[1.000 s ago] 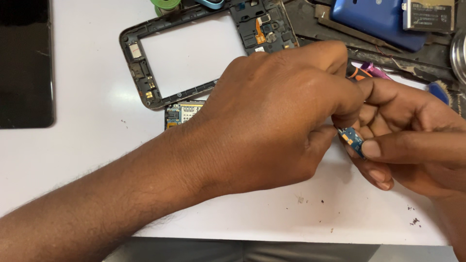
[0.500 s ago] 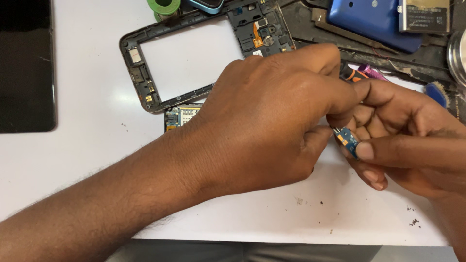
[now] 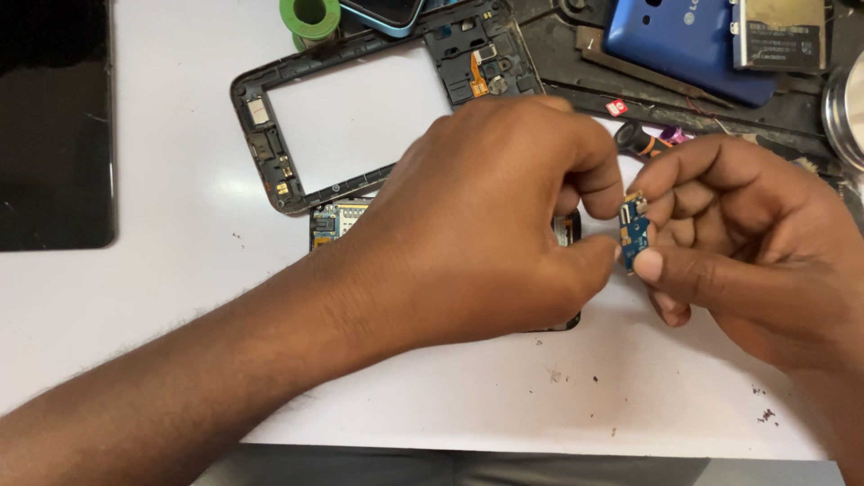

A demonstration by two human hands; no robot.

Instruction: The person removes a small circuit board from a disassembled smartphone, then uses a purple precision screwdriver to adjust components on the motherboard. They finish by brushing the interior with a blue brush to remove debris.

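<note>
A small blue circuit board is held upright above the white table. My right hand pinches it between forefinger on top and thumb below. My left hand comes in from the lower left, with its thumb and forefinger tips against the board's left edge. Under my left hand lies a phone body with an exposed circuit board, mostly hidden. A black phone frame with an empty middle lies just beyond it.
A black screen panel lies at the far left. At the back are a green solder spool, a blue phone back cover, a battery and a dark mat with small tools. The table's front edge is near.
The small board now stands more upright and shows more fully between the two hands. My left fingers have eased back to its left edge. Both hands stay in much the same place.
</note>
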